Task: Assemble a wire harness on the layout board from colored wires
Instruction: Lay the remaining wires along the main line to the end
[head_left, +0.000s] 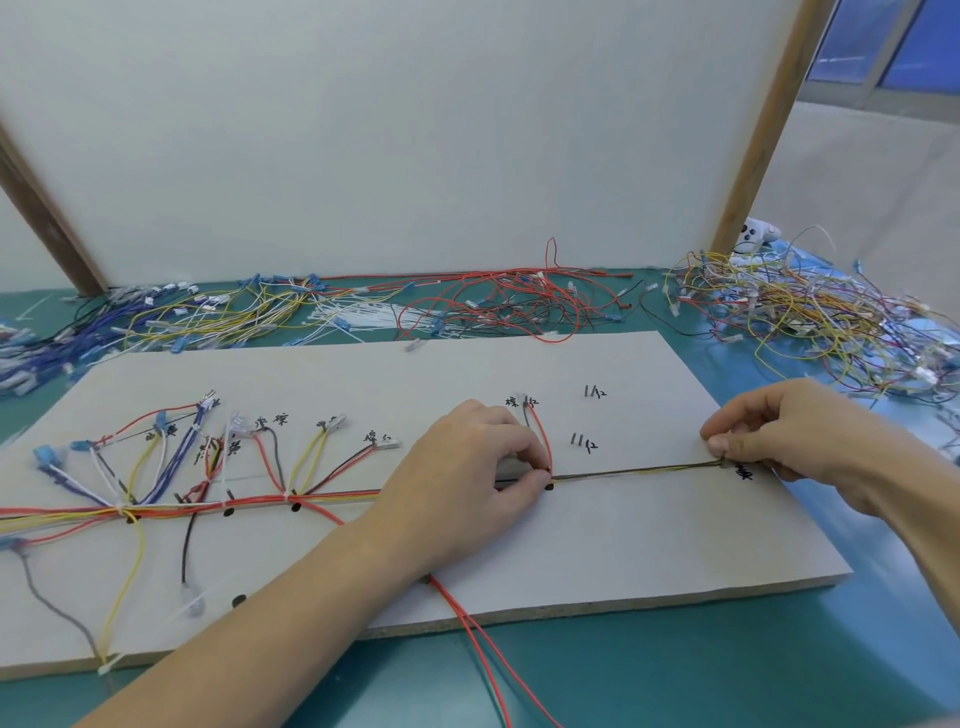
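Routing the trunk bundle (634, 472) along the layout board (675, 540), I pinch it with my left hand (467, 467) at the red branch wire (543, 436); my right hand (779, 431) fingers (719, 444) clamp its end. Next, I judge, seat it taut.

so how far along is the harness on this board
Done: the left branches are routed to their pegs and tied at the trunk. In hand: the left hand pinches the trunk at a red loop; the right hand holds its far end. Left: two right-side pegs stand bare.
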